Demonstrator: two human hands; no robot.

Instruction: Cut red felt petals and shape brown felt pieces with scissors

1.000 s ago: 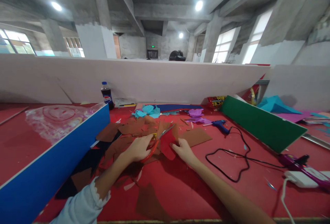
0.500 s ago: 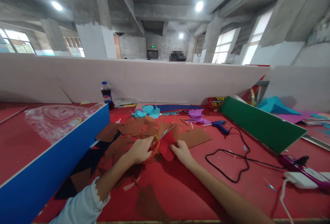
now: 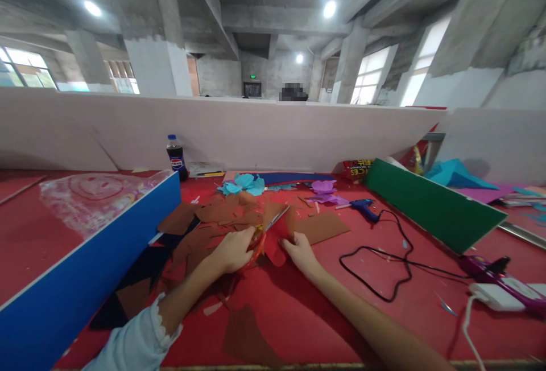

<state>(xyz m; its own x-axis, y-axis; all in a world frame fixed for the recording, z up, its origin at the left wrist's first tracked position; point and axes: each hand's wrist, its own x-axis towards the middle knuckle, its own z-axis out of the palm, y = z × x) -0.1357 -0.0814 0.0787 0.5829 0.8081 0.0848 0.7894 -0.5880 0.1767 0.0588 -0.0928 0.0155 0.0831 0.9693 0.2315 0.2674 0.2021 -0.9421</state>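
My left hand (image 3: 232, 250) is closed around the orange handles of a pair of scissors (image 3: 265, 231), whose blades point up and right across a red paper piece (image 3: 275, 246). My right hand (image 3: 301, 250) pinches the right side of that red piece just above the red table (image 3: 298, 314). Brown paper scraps (image 3: 222, 211) lie spread under and behind both hands.
A blue-edged board (image 3: 85, 280) runs along the left. A cola bottle (image 3: 176, 158) stands at the back by the white partition. Turquoise (image 3: 245, 184) and purple (image 3: 324, 189) paper flowers, a blue glue gun (image 3: 362, 207) with a black cord (image 3: 384, 257), a green sheet (image 3: 430, 206) and a purple tool (image 3: 499, 277) lie to the right.
The scissors and the red piece have shifted slightly as the blades work along the paper; both hands stay in nearly the same place.
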